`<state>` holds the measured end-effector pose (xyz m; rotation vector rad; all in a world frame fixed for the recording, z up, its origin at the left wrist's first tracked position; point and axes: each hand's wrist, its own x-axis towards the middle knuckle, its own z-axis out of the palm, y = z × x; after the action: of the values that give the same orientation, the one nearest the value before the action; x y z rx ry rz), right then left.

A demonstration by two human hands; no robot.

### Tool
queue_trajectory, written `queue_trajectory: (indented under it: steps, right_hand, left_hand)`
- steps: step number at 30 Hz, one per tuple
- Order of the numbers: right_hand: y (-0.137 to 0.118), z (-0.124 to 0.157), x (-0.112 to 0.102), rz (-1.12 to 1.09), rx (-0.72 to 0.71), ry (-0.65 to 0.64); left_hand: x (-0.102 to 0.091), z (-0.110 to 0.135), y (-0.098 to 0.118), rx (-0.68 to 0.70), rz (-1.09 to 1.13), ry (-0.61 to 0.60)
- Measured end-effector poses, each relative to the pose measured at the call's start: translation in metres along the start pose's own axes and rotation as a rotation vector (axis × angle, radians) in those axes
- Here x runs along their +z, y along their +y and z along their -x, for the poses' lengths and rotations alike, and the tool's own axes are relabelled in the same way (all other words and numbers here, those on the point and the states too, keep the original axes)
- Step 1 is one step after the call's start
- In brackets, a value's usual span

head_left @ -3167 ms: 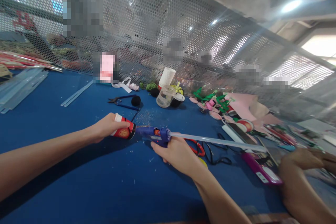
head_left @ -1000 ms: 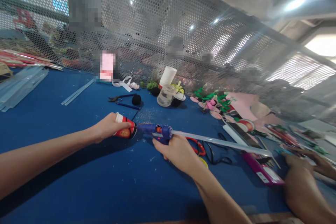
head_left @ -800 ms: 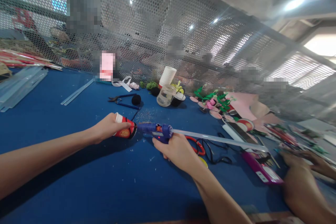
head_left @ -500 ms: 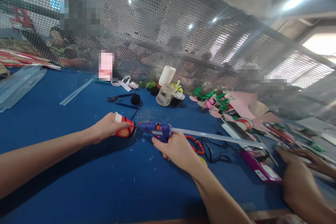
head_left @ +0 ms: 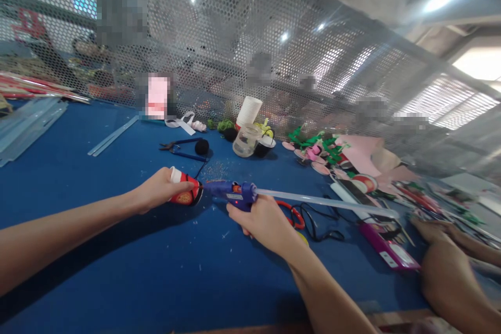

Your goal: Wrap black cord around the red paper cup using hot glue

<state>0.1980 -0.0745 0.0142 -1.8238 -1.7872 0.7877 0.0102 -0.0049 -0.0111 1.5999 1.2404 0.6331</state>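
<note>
My left hand (head_left: 158, 190) is closed round a red and white paper cup (head_left: 186, 197), which lies tilted on its side with its base toward the right. In my right hand (head_left: 266, 222) is a blue hot glue gun (head_left: 235, 195), its nozzle at the cup's dark base end. A long clear glue stick (head_left: 324, 200) sticks out of the gun's back. Black yarn runs from the cup to a small black ball of yarn (head_left: 202, 147) behind it. Beside that ball lie blue-handled pliers (head_left: 182, 148), jaws to the left.
At the back stand stacked white paper cups (head_left: 249, 110) and a clear plastic jar (head_left: 246, 141). Green and pink craft flowers (head_left: 315, 151) lie to their right. Near a purple box (head_left: 387, 248) is a co-worker's arm (head_left: 450, 266). Clear glue sticks (head_left: 31, 125) lie at left, below a perforated metal screen (head_left: 219, 36).
My hands, the cup and the glue gun hold nearly the same place. The co-worker's hands at the right have shifted slightly.
</note>
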Motion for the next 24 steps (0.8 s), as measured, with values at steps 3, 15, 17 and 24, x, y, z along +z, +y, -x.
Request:
queue_trajectory:
  steps: [3, 15, 17, 24]
  right_hand:
    - [0.0013, -0.0008, 0.0008, -0.026, -0.007, 0.005]
    - [-0.0033, -0.0038, -0.0001, -0.023, 0.002, 0.013]
    - [-0.001, -0.0034, -0.0008, -0.031, -0.008, 0.003]
    - [0.001, -0.0032, -0.0029, -0.055, -0.029, -0.024]
  left_hand:
    - [-0.0006, -0.0008, -0.0023, 0.002, -0.04, -0.003]
    - [-0.0004, 0.0021, 0.0002, 0.064, -0.125, -0.061]
    - [-0.0004, 0.0023, 0.0013, 0.057, -0.127, -0.06]
    - [0.0002, 0.005, 0.0048, 0.047, -0.129, -0.049]
